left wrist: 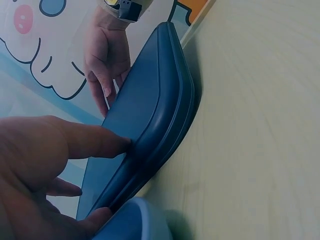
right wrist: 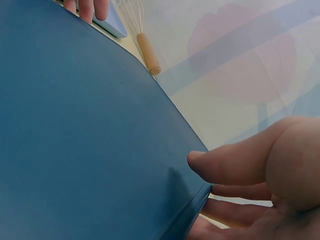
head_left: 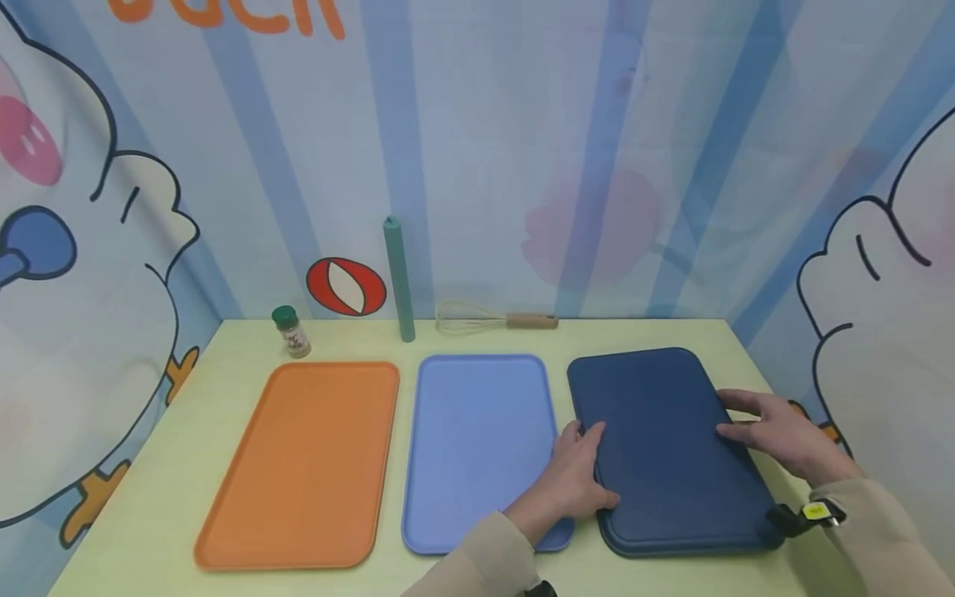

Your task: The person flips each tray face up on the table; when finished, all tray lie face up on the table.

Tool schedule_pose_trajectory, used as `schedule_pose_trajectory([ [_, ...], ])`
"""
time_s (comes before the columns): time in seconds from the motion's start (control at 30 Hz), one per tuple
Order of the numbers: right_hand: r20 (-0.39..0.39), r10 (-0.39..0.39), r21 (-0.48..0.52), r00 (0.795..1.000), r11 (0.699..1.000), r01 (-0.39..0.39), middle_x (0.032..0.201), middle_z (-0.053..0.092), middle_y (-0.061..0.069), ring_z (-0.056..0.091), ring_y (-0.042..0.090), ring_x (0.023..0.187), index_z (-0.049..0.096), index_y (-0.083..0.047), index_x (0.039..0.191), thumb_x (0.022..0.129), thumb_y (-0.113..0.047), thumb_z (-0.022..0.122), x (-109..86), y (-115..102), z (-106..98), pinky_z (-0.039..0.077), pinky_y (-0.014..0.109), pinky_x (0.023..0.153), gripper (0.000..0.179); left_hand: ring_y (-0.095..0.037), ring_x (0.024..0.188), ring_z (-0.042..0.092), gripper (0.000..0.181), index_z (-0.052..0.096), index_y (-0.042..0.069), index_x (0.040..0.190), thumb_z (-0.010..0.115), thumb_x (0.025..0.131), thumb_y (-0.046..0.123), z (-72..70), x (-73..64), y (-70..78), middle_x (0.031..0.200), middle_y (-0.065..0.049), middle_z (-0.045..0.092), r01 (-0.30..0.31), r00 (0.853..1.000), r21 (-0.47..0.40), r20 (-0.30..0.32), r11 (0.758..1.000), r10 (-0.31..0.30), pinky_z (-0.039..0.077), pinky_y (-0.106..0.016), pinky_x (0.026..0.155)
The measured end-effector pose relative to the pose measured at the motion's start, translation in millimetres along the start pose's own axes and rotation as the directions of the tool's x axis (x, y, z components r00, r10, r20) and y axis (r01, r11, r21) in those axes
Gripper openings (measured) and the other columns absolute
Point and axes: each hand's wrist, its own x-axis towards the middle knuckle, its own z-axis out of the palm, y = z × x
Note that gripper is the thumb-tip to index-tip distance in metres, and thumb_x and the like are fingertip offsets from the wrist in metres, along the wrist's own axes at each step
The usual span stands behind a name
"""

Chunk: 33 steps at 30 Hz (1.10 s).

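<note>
A dark blue tray point(head_left: 671, 464) lies on the right of the table, its flat face up. In the left wrist view the edge of the tray point(left wrist: 167, 115) shows a double layer; I cannot tell whether two pieces are stacked. My left hand point(head_left: 570, 481) holds its left edge, thumb on top near the front. My right hand point(head_left: 783, 435) grips the right edge; in the right wrist view the thumb of the right hand point(right wrist: 280, 175) lies over the top and the other fingers are at the side, partly hidden. A light blue tray point(head_left: 477, 448) lies beside it, partly behind my left forearm.
An orange tray point(head_left: 306, 464) lies on the left of the pale yellow table point(head_left: 142, 489). Along the back are a green-capped spice jar point(head_left: 293, 333), an upright green stick-like object point(head_left: 399, 282) and a wooden-handled whisk point(head_left: 496, 319). A printed curtain point(head_left: 477, 157) hangs behind.
</note>
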Motion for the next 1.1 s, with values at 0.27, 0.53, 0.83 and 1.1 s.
schedule_pose_trajectory([
  [0.27, 0.005, -0.027, 0.006, 1.0, 1.0, 0.027, 0.154, 0.036, 0.045, 0.039, 0.062, 0.14, 0.018, 0.013, 0.162, 0.104, -0.01, 0.064, -3.0, -2, -2, 0.054, 0.056, 0.101, 0.077, -0.029, 0.154, 0.032, 0.098, 0.039, 0.02, 0.163, 0.092, 0.082, 0.027, 2.1, -0.9, 1.5, 0.168, -0.012, 0.029, 0.013, 1.0, -0.005, -0.01, 1.0, -0.013, 0.046, -0.041, 0.114],
  [0.53, 0.027, -0.009, 0.026, 1.0, 1.0, 0.008, 0.158, 0.023, 0.047, 0.041, 0.062, 0.139, 0.014, 0.011, 0.163, 0.105, -0.013, 0.065, -6.0, -4, -3, 0.056, 0.057, 0.098, 0.081, -0.03, 0.155, 0.03, 0.097, 0.038, 0.019, 0.164, 0.091, 0.083, 0.026, 0.1, -3.1, 2.2, 0.169, -0.012, 0.027, 0.011, 1.0, -0.035, -0.004, 0.999, -0.011, 0.047, -0.042, 0.113],
  [0.83, 0.052, -0.04, 0.044, 0.998, 0.998, 0.038, 0.16, 0.019, 0.046, 0.033, 0.065, 0.142, 0.013, 0.014, 0.162, 0.102, -0.012, 0.066, -10.4, -9, -6, 0.054, 0.058, 0.1, 0.084, -0.033, 0.155, 0.031, 0.096, 0.039, 0.016, 0.163, 0.091, 0.083, 0.023, -2.5, -3.1, 2.5, 0.169, -0.015, 0.028, 0.001, 1.0, -0.057, -0.002, 0.998, -0.001, 0.044, -0.042, 0.116],
  [1.1, 0.055, -0.051, 0.057, 0.997, 0.997, 0.048, 0.157, 0.029, 0.046, 0.027, 0.065, 0.144, 0.011, 0.011, 0.163, 0.101, -0.013, 0.069, -17.0, -14, -9, 0.052, 0.06, 0.103, 0.089, -0.035, 0.156, 0.029, 0.093, 0.04, 0.015, 0.163, 0.089, 0.084, 0.021, -2.5, -2.1, 2.8, 0.17, -0.015, 0.026, 0.011, 1.0, -0.081, 0.01, 0.997, -0.01, 0.043, -0.044, 0.117],
])
